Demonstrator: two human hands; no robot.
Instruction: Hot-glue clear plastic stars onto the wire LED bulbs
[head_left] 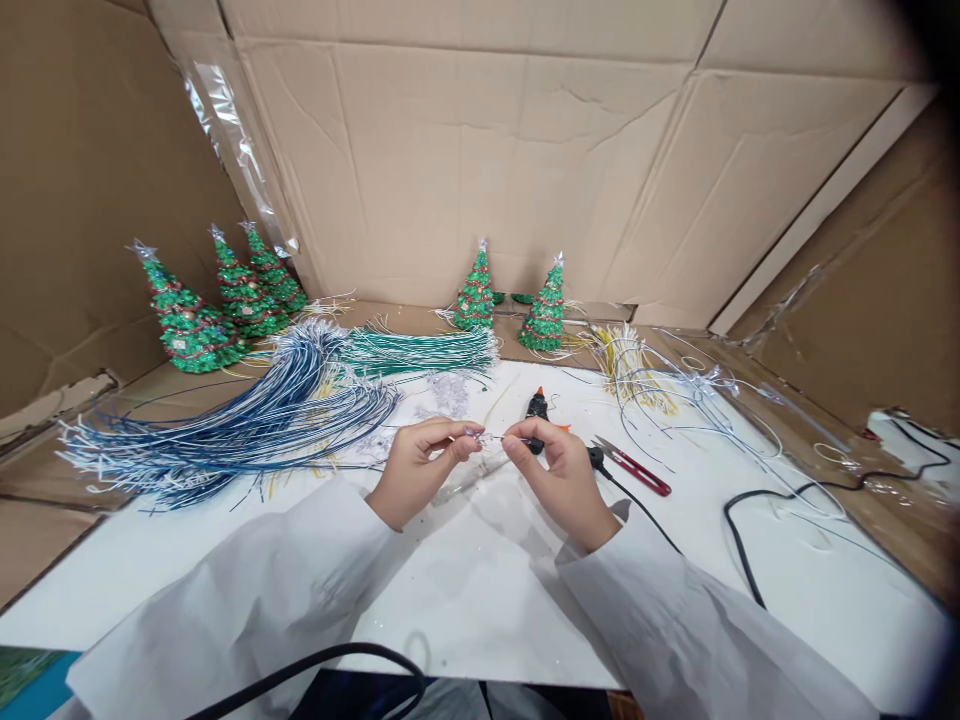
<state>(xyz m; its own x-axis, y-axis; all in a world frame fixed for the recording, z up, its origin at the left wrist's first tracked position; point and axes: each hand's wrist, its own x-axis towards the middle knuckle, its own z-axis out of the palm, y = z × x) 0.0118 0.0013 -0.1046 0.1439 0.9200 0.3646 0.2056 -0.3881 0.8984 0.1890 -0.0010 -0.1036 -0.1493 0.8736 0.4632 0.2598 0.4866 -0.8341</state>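
L grip (421,462) pinches sm. shiny pc. (473,435), R grip (559,474) thin strand (493,436).

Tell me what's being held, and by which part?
The left grip pinches a small shiny piece; the right grip pinches a thin strand. The exact parts held are too small to tell.

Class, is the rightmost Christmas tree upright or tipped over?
Upright: the Christmas tree stands wide end down, its star at the top.

Cardboard wall (480,150) behind small green trees (196,335), black cable (741,550) at right.
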